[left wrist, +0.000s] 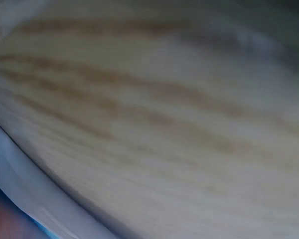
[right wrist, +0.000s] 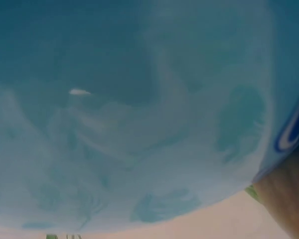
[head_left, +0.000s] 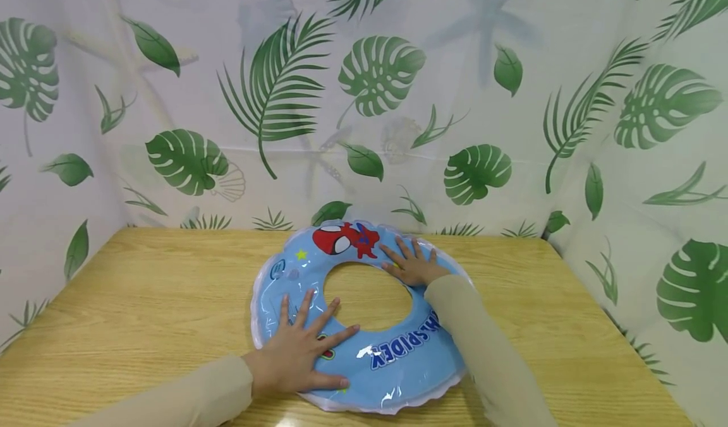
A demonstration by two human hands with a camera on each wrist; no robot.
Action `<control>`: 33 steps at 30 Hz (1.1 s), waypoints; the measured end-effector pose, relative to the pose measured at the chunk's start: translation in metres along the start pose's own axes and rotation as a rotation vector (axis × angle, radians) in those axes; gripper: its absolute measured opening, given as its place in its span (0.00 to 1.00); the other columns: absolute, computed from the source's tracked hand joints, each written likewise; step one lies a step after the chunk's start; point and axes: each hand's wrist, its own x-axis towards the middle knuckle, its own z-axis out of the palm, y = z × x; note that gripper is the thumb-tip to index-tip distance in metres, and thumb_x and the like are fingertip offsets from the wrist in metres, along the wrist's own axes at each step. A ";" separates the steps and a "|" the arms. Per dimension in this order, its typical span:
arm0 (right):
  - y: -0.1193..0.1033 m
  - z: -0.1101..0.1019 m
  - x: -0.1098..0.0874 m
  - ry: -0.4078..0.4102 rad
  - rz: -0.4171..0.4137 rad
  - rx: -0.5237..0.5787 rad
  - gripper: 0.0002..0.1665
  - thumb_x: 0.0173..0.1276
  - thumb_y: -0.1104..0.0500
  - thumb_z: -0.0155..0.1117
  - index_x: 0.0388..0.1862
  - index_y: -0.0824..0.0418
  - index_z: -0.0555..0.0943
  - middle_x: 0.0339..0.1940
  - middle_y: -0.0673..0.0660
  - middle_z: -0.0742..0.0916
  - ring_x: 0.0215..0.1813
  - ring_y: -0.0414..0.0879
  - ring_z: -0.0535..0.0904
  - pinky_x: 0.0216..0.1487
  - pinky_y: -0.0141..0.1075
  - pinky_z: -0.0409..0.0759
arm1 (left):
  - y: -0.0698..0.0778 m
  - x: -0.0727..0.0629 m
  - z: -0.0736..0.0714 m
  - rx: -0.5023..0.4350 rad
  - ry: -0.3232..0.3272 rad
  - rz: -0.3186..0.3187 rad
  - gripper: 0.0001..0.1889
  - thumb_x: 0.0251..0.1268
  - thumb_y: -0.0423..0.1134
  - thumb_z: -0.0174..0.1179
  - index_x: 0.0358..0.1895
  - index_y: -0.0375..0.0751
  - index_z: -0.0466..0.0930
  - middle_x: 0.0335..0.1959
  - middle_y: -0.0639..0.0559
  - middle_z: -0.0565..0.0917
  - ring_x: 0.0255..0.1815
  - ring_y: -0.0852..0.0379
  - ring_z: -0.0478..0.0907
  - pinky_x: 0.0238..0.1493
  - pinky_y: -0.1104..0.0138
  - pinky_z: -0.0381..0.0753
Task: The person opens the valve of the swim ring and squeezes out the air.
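A blue inflatable swim ring [head_left: 398, 376] with a red cartoon figure and "SPIDEY" lettering lies on the wooden table, puffed up and shiny. My left hand [head_left: 298, 354] rests on its near left side with the fingers spread. On the far right side of the ring, my right hand [head_left: 414, 268] lies with fingers spread too, close to the centre hole. The left wrist view shows mostly blurred wood grain, with the pale seam of the swim ring [left wrist: 35, 184] at lower left. Glossy blue vinyl of the swim ring [right wrist: 114, 124] fills most of the right wrist view.
The wooden table [head_left: 170, 288] extends to both sides of the ring. Behind it and at both sides hangs a white curtain [head_left: 370, 180] printed with green leaves, meeting the table's back edge.
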 end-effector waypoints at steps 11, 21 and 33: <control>-0.001 0.000 0.001 -0.004 0.005 -0.013 0.36 0.70 0.34 0.28 0.74 0.41 0.40 0.76 0.56 0.39 0.74 0.62 0.30 0.64 0.68 0.32 | -0.004 0.005 0.004 -0.081 -0.092 -0.019 0.40 0.50 0.79 0.33 0.69 0.77 0.40 0.75 0.49 0.38 0.70 0.28 0.29 0.55 0.27 0.29; -0.001 -0.001 0.001 -0.014 0.000 -0.002 0.36 0.71 0.35 0.29 0.74 0.43 0.41 0.75 0.58 0.40 0.73 0.64 0.30 0.63 0.69 0.33 | -0.005 0.007 0.004 -0.146 -0.134 -0.025 0.39 0.50 0.79 0.34 0.68 0.78 0.40 0.75 0.51 0.35 0.70 0.28 0.30 0.55 0.27 0.29; -0.001 -0.003 0.002 -0.017 0.005 -0.012 0.36 0.71 0.34 0.29 0.74 0.42 0.42 0.76 0.57 0.41 0.74 0.63 0.31 0.63 0.69 0.34 | -0.006 0.006 0.002 -0.140 -0.149 -0.012 0.39 0.51 0.78 0.34 0.69 0.77 0.40 0.75 0.51 0.35 0.70 0.27 0.30 0.54 0.26 0.31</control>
